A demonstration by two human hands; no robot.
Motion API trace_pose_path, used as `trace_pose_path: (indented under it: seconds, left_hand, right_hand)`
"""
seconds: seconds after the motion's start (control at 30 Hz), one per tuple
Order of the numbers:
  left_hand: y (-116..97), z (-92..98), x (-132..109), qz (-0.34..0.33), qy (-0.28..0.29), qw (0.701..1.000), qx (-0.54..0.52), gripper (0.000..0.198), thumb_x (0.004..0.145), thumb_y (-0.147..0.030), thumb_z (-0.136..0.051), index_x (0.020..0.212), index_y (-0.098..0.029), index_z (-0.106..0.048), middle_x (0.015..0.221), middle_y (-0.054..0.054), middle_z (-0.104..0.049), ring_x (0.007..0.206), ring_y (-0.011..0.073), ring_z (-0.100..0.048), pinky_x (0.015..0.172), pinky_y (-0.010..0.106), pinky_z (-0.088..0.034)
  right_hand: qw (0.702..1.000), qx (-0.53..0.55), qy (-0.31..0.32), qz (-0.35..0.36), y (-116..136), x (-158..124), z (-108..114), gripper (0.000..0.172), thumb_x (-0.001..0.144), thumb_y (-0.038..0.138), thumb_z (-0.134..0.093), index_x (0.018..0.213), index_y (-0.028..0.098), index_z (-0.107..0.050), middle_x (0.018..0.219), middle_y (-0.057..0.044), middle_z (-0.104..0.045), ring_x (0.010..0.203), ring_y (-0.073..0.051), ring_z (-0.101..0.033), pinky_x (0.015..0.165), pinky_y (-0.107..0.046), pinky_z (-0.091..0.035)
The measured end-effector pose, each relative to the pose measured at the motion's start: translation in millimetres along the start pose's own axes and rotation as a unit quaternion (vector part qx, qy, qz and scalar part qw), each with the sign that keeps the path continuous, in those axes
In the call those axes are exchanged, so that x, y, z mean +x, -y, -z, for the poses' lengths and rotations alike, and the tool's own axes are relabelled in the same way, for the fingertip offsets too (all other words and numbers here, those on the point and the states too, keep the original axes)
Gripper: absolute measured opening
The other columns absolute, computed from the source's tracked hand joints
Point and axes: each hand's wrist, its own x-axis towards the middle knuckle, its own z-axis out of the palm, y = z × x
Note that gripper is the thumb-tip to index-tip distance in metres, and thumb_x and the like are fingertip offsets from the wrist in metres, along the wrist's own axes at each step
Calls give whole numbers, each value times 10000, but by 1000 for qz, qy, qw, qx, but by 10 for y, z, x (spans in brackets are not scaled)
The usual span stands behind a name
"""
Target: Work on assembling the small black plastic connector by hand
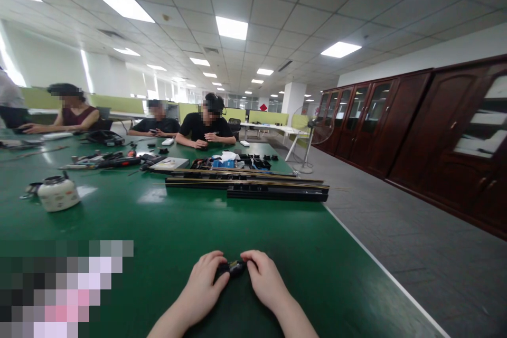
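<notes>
Between my two hands, low over the green table, is a small black part with a yellowish patch on top. My left hand grips its left end, thumb in front and fingers behind. At its right end, my right hand pinches with curled fingers and thumb. The part's ends are hidden by my fingertips, and its exact kind is too small to make out.
Long black rails with thin brass-coloured rods lie across the table ahead. A white pot stands at left, tools beyond it. Several people sit at the far side; one person handles a small item. The table's right edge runs close by.
</notes>
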Motion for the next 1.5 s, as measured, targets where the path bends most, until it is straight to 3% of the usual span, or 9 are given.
trace_pose_path:
  seconds: [0.3,0.57,0.73,1.5]
  left_hand:
    - [-11,27,-12,-15,0,999,-37,294,693,-217,-522,980,-223,-582,1130,69,-590,1103,239,-490,964,411,-357]
    - [-67,92,-14,3,2,997,-71,380,660,-224,-542,1039,-214,-573,1057,64,-623,1024,243,-532,913,392,-396]
    - [-87,119,-18,-1,11,997,-71,312,659,-205,-544,968,-220,-587,1018,50,-626,988,234,-542,892,380,-414]
    - [-3,76,-10,-13,9,996,-85,355,674,-225,-566,1029,-222,-591,1032,58,-618,1003,239,-536,910,387,-410]
  right_hand:
    - [999,30,-8,19,91,-15,9,228,768,202,-470,914,214,-645,965,-45,-648,947,-186,-579,882,-312,-426]
    - [999,13,39,6,109,-40,-4,232,653,252,-646,883,246,-681,1067,-47,-607,1043,-201,-530,946,-338,-369]
    - [999,8,44,4,99,-44,-4,222,647,205,-636,859,251,-682,1040,-38,-619,1030,-192,-533,942,-336,-367]
    - [998,-6,57,20,134,-43,17,175,706,214,-602,862,256,-667,993,-24,-648,989,-199,-544,912,-343,-377]
